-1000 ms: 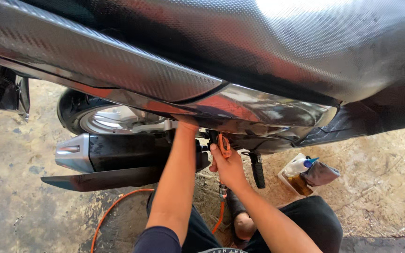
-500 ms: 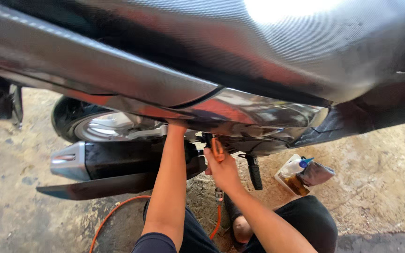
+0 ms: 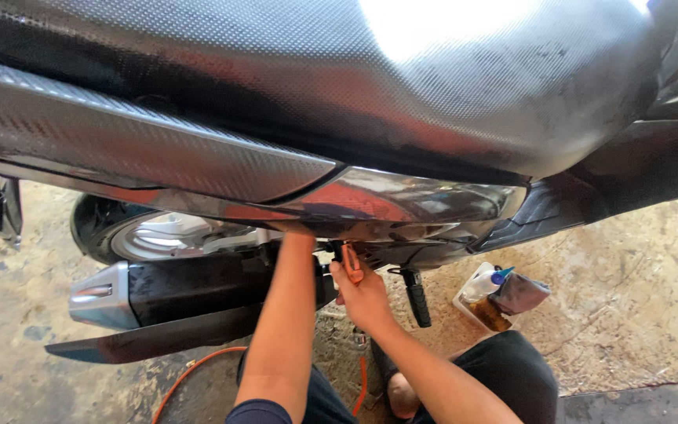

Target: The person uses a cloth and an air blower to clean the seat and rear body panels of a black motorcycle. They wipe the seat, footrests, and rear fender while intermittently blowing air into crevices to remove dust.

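- A chrome-tipped black exhaust muffler (image 3: 158, 302) is lying along the left, its lower edge hanging above the bare concrete floor (image 3: 9, 369), with open room below and to the left of it.
- The rear wheel (image 3: 158, 235) is showing just above the muffler, tucked under the edge of the glossy side panel (image 3: 198, 169).
- The left hand is reaching up behind the panel's lower edge, where the forearm (image 3: 284, 314) is disappearing; I cannot tell whether it is spread or gripping.
- The right hand (image 3: 362, 294) is curling its fingers around an orange-handled tool (image 3: 351, 263), which is pointing up into the tight gap under the panel.
- A black footpeg (image 3: 416, 297) is hanging just beside the right hand.
- A white tray (image 3: 464, 294) holding a blue-capped bottle (image 3: 490, 283) and a grey rag (image 3: 519, 292) is sitting near the knee, with open floor beyond it on the right.
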Motion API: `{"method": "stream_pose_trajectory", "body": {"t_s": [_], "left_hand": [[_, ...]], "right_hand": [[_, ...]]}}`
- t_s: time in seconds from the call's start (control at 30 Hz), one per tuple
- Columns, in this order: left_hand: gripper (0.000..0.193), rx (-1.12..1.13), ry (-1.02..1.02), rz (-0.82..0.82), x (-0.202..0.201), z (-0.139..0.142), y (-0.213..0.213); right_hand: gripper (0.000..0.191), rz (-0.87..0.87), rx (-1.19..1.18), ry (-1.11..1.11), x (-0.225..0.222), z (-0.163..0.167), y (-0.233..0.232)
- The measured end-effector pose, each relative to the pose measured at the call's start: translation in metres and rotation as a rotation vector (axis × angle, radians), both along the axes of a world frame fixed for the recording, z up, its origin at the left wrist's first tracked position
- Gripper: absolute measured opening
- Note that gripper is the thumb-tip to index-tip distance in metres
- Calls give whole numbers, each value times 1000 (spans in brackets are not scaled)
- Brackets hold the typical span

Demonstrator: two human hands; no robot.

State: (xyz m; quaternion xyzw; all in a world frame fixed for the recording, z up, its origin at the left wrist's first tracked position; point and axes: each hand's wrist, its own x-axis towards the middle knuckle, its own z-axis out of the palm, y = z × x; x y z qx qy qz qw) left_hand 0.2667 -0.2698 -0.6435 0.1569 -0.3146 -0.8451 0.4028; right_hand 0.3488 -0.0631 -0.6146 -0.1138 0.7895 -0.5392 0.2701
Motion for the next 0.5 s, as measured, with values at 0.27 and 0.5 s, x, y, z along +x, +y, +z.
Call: {"method": "stream_pose_trajectory", "body": {"t_s": [0.27, 0.5], "left_hand": [[36, -358, -91, -151, 2, 3, -7], [32, -1035, -538, -124, 13, -18, 19]], "right_hand": [[60, 91, 43, 60, 0, 5, 7], [52, -28, -12, -114, 5, 12, 1]]}}
